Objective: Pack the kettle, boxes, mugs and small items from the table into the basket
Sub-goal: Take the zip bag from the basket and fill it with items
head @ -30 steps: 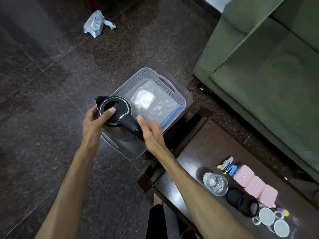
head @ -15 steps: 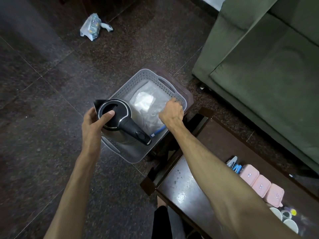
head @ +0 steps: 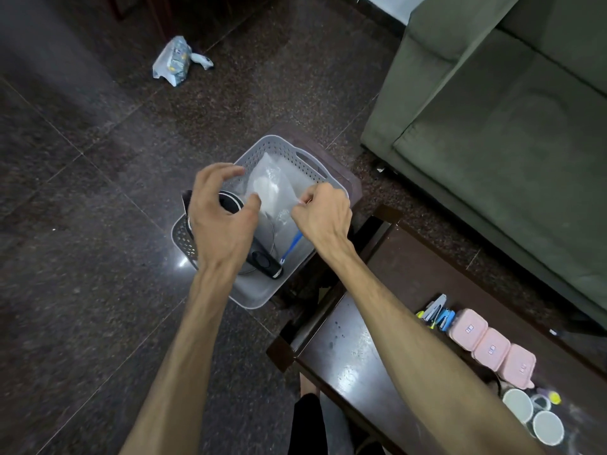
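Note:
The black and steel kettle stands inside the grey perforated basket on a low stool. My left hand hovers just above its lid, fingers spread, holding nothing. My right hand pinches the edge of a clear plastic zip bag that lies in the basket beside the kettle. On the dark table at lower right sit three pink boxes, two white mugs and small staplers.
A green sofa fills the right side. A crumpled plastic packet lies on the dark tiled floor at the far left. The dark wooden table runs from the basket toward the lower right.
The kettle went down into the basket and my left hand let go of it and opened above it. My right hand took hold of the plastic bag's edge.

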Tool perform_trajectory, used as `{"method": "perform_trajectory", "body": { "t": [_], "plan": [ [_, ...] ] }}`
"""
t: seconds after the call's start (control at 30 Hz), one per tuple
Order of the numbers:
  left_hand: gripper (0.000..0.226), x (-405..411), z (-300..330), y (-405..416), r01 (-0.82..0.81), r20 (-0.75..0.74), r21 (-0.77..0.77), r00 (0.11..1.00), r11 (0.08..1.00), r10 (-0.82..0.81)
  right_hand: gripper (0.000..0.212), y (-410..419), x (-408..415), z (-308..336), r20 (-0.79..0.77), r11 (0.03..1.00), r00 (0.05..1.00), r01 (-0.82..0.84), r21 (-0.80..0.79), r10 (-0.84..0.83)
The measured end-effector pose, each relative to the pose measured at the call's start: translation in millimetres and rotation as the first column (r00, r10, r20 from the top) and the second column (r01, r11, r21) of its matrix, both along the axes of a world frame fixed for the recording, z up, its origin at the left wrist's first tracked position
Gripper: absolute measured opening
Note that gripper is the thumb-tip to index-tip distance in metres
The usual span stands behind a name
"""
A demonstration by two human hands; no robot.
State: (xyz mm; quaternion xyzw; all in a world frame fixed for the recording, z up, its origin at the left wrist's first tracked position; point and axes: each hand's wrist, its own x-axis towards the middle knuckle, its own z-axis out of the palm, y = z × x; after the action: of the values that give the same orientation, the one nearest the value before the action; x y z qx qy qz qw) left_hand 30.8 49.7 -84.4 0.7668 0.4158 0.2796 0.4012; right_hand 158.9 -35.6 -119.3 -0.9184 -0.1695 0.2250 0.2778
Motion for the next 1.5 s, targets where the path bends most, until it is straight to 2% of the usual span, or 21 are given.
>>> {"method": "perform_trajectory", "body": {
  "t": [0.2,0.33,0.5,0.63,0.77,0.83,0.9,0.97,1.03,1.13,1.23,1.3,1.4,1.5],
  "plan": [
    [0.044,7.9,-6.5,-13.3,0.118,-0.106,-0.073,0.986,0.99,-0.125,0.02,-10.1,-0.6,28.7,0.056,0.995,0.998,0.027,0.093,-0.033],
    [0.045,5.9,-10.3,-14.9,0.159,-0.163,-0.052,0.973,0.986,-0.166,0.021,-16.4,11.0,51.0,0.053,0.971,0.99,0.114,0.21,-0.127],
    [0.044,18.6,0.7,-32.1,0.179,-0.147,-0.062,0.971,0.982,-0.186,0.013,-37.5,25.6,71.8,-0.055,0.949,0.988,0.154,0.276,-0.144],
    [0.046,41.3,8.6,-64.3,0.355,-0.141,-0.02,0.924,0.935,-0.354,0.015,-71.0,33.4,77.9,-0.185,0.916,0.964,0.243,0.32,-0.191],
    [0.06,58.2,15.7,-113.8,0.517,-0.184,-0.07,0.834,0.853,-0.521,0.013,-117.5,43.7,78.5,-0.284,0.855,0.911,0.389,0.342,-0.301],
    [0.053,64.6,19.3,-145.7,0.55,-0.165,-0.078,0.815,0.832,-0.555,0.008,-146.8,50.2,79.3,-0.355,0.806,0.858,0.487,0.338,-0.37],
    [0.03,69.9,21.7,-175.7,0.531,-0.112,-0.01,0.841,0.847,-0.529,0.019,-177.4,54.5,80.6,-0.43,0.765,0.81,0.553,0.331,-0.399],
    [0.01,75.6,25.5,-207.3,0.493,-0.046,0.062,0.87,0.868,-0.491,0.022,-212.7,56.5,86.2,-0.506,0.711,0.772,0.598,0.371,-0.385],
    [0.002,82.0,30.8,-236.6,0.478,0.008,0.069,0.877,0.875,-0.48,0.021,-248.6,55.9,96.5,-0.568,0.653,0.745,0.628,0.424,-0.348],
    [0.015,95.8,43.4,-284.2,0.487,0.041,0.022,0.872,0.873,-0.488,0.017,-306.2,51.0,112.2,-0.664,0.544,0.694,0.683,0.487,-0.277],
    [0.025,110.5,52.5,-334.0,0.419,0.052,-0.178,0.907,0.89,-0.417,0.013,-364.6,41.0,114.4,-0.685,0.464,0.693,0.695,0.55,-0.226],
    [0.032,116.4,53.1,-363.1,0.4,0.029,-0.286,0.912,0.87,-0.41,0.024,-395.4,32.7,107.7,-0.665,0.435,0.701,0.699,0.568,-0.257],
    [0.033,123.2,52.7,-403.9,0.487,0.056,-0.392,0.859,0.78,-0.509,0.02,-438.5,25.3,94.2,-0.654,0.381,0.671,0.739,0.555,-0.349],
    [0.013,124.2,52.0,-435.6,0.607,0.158,-0.508,0.763,0.612,-0.626,0.016,-475.8,23.7,86.5,-0.676,0.31,0.618,0.787,0.534,-0.403]
  ]
}}
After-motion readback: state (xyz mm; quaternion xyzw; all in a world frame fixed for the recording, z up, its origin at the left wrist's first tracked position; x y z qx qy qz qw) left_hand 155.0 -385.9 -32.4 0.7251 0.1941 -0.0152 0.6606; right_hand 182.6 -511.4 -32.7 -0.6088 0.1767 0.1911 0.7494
